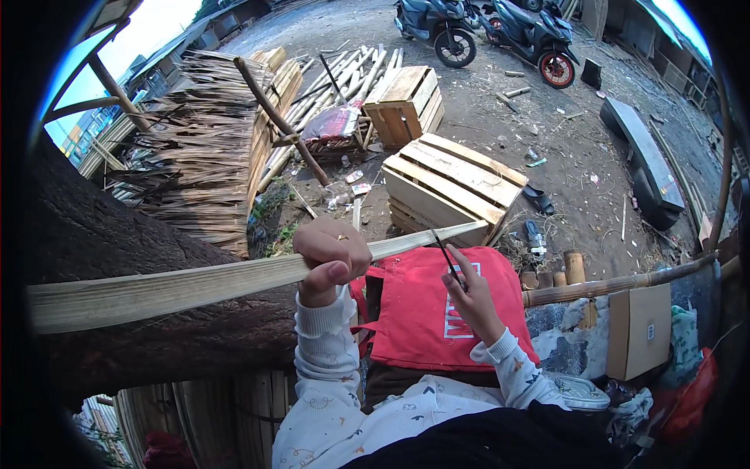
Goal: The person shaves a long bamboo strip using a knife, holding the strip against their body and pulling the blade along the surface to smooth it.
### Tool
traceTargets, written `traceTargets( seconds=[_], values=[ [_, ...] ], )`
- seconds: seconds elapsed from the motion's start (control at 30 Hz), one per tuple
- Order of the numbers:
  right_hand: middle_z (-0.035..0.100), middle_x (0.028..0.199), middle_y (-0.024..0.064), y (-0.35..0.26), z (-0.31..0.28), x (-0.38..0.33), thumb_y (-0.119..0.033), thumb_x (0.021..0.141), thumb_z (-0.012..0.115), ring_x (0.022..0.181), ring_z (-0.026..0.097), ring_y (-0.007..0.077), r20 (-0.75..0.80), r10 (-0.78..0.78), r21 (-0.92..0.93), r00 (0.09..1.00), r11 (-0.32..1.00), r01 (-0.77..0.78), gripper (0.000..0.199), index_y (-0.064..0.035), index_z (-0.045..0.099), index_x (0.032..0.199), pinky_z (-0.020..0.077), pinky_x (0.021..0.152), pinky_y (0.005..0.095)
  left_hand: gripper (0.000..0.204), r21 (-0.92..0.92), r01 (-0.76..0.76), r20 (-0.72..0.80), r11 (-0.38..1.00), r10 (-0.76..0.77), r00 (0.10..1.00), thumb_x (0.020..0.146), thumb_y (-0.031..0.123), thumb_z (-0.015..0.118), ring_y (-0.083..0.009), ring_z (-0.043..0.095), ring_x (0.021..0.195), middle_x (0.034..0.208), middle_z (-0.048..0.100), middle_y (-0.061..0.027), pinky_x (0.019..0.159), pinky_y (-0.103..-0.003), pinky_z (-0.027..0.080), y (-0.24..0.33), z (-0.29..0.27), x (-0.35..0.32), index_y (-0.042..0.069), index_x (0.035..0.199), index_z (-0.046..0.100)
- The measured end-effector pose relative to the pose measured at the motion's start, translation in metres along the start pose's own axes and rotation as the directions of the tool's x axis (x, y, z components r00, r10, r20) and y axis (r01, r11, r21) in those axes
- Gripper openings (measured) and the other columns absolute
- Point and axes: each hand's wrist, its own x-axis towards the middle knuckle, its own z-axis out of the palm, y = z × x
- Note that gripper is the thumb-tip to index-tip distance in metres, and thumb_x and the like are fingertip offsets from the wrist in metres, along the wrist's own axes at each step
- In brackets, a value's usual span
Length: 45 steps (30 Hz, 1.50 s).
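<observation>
My left hand is closed in a fist around a long, pale, flat leaf strip, perhaps palm. The strip runs from the far left, past the hand, to a narrow tip near the wooden crate. To the right, my right hand holds a thin dark knife with thumb and fingers, the index finger stretched forward. The blade points up and reaches the strip close to its tip; whether it cuts in cannot be made out. Below both hands, a red cloth bag lies over my lap.
Slatted wooden crates stand ahead. At left are a thick dark trunk and stacked dry leaf panels. A bamboo pole runs along the right, beside a cardboard box. Motorbikes are parked farther off.
</observation>
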Motion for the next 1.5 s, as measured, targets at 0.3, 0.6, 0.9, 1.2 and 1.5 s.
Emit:
traceTargets(
  seconds=[0.3, 0.6, 0.9, 1.2, 1.5],
  values=[
    [0.037, 0.048, -0.0024, 0.007, -0.002, -0.020, -0.048, 0.090, 0.038, 0.042, 0.038, 0.0054, -0.001, 0.382, 0.295, 0.924, 0.883, -0.365, 0.049, -0.0030, 0.049, 0.075, 0.0304, 0.039, 0.0225, 0.037, -0.069, -0.026, 0.048, 0.997, 0.029, 0.998, 0.079, 0.008, 0.046, -0.0088, 0.024, 0.026, 0.035, 0.031, 0.0016, 0.027, -0.024, 0.021, 0.000, 0.003, -0.002, 0.007, 0.044, 0.032],
    [0.042, 0.052, 0.0106, 0.032, 0.020, 0.002, -0.048, 0.091, 0.032, 0.050, 0.046, 0.0236, -0.193, 0.270, 0.008, 0.943, 0.962, -0.273, 0.056, 0.0003, 0.044, 0.066, 0.0391, 0.053, 0.0365, 0.034, -0.013, -0.018, 0.057, 1.000, 0.018, 0.998, 0.081, 0.014, 0.043, -0.0073, 0.027, 0.027, 0.037, 0.031, 0.0027, 0.027, -0.022, 0.025, -0.001, -0.002, 0.002, 0.010, 0.049, 0.031],
    [0.041, 0.048, 0.0049, 0.027, 0.021, 0.002, -0.045, 0.093, 0.029, 0.048, 0.047, 0.0161, -0.166, 0.423, 0.033, 0.891, 0.905, -0.423, 0.055, -0.0003, 0.044, 0.064, 0.0381, 0.047, 0.0339, 0.036, -0.024, 0.000, -0.002, 1.000, 0.000, 1.000, 0.079, 0.017, 0.045, -0.0045, 0.022, 0.028, 0.036, 0.028, 0.0057, 0.029, -0.018, 0.021, -0.005, 0.002, -0.007, 0.014, 0.047, 0.029],
    [0.050, 0.056, 0.0189, 0.056, -0.011, 0.048, -0.043, 0.092, 0.030, 0.055, 0.051, 0.0358, -0.204, 0.321, -0.257, 0.925, 0.894, -0.367, 0.058, 0.0043, 0.052, 0.068, 0.0402, 0.060, 0.0425, 0.036, -0.040, -0.005, 0.063, 0.999, 0.007, 0.998, 0.077, 0.015, 0.047, -0.0041, 0.022, 0.027, 0.036, 0.028, 0.0053, 0.028, -0.018, 0.021, -0.003, 0.000, -0.003, 0.014, 0.046, 0.029],
    [0.052, 0.061, 0.0206, 0.008, -0.003, 0.037, -0.046, 0.091, 0.029, 0.061, 0.053, 0.0351, -0.016, 0.331, -0.333, 0.944, 0.888, -0.317, 0.061, 0.0048, 0.052, 0.067, 0.0414, 0.062, 0.0424, 0.036, -0.050, 0.009, 0.094, 0.999, -0.005, 0.996, 0.075, 0.012, 0.047, -0.0043, 0.022, 0.026, 0.035, 0.027, 0.0055, 0.027, -0.018, 0.020, 0.002, -0.004, -0.008, 0.013, 0.045, 0.029]
  ],
)
